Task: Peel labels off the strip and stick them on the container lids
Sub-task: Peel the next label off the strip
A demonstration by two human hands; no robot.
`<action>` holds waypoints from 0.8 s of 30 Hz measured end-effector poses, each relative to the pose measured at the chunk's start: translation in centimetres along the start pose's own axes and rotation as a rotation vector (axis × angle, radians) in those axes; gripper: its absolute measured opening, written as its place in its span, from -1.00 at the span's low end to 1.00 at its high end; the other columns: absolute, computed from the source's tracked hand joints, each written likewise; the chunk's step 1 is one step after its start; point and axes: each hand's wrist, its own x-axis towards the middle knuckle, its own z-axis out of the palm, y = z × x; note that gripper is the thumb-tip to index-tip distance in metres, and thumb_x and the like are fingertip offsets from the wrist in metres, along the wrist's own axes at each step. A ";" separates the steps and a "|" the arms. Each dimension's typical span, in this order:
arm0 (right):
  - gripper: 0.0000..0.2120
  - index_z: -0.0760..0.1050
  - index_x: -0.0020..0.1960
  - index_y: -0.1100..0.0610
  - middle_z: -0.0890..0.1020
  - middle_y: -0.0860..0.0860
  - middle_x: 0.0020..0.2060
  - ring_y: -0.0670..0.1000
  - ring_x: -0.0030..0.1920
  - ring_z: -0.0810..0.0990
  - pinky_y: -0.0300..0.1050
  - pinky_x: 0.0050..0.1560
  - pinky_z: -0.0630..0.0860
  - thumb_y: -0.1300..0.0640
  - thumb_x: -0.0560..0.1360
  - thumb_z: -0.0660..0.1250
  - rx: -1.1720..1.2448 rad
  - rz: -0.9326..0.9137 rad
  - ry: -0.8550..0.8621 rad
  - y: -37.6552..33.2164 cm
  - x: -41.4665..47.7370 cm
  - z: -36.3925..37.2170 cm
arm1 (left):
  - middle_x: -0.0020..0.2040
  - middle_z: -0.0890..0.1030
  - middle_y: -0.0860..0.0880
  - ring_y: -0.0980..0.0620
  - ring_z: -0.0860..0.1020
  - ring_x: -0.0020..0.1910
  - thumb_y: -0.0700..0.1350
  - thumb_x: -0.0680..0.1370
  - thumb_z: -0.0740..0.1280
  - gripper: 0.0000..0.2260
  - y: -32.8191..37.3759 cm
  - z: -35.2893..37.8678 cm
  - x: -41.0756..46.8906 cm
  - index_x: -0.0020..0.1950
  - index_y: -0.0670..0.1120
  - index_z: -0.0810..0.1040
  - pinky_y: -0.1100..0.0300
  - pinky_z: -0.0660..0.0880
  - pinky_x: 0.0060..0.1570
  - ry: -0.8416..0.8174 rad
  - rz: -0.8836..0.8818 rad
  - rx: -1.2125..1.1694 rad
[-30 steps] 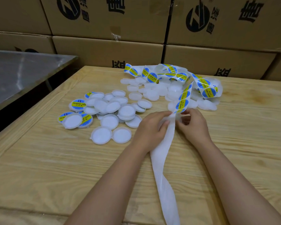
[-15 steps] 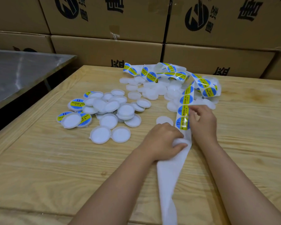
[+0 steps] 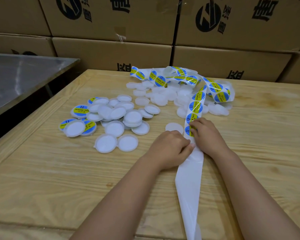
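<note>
A label strip is held flat on a wooden table by the left hand, whose curled fingers grip its bare backing, while the nearest blue-and-yellow label is pinched at its edge by the right hand; a plain lid lies just beside the strip, and heaped container lids are seen further left

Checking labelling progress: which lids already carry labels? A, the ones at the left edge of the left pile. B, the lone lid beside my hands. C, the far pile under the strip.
A: labelled lids sit at the left edge of the left pile; the lone lid and the far pile under the label strip look unlabelled.
</note>
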 end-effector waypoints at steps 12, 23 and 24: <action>-0.79 0.56 0.09 0.20 0.64 0.13 -0.02 0.18 0.00 0.55 -0.02 0.00 0.44 0.21 0.45 0.36 0.055 0.064 0.154 -0.6 -0.2 -0.8 | -0.36 0.47 -0.09 -0.04 0.39 -0.24 -0.01 0.61 0.13 -0.67 0.0 -0.1 -0.1 -0.30 -0.11 0.41 0.10 0.22 -0.34 0.010 0.018 0.035; -0.94 0.54 -0.24 0.38 0.54 0.25 -0.18 0.26 -0.12 0.50 0.09 -0.18 0.44 0.38 0.36 0.41 -0.029 -0.074 0.254 -1.1 0.0 -0.9 | -0.36 0.41 -0.05 -0.05 0.41 -0.23 -0.02 0.61 0.13 -0.69 0.0 -0.3 -0.1 -0.32 -0.08 0.35 0.02 0.36 -0.29 -0.013 -0.004 -0.006; -0.93 0.54 -0.22 0.38 0.55 0.25 -0.17 0.25 -0.11 0.49 0.08 -0.18 0.43 0.36 0.39 0.39 -0.038 -0.064 0.229 -1.0 0.1 -0.7 | -0.36 0.41 -0.05 -0.05 0.41 -0.23 -0.02 0.61 0.13 -0.68 -0.1 -0.3 -0.1 -0.32 -0.08 0.36 0.01 0.36 -0.29 -0.011 -0.005 -0.011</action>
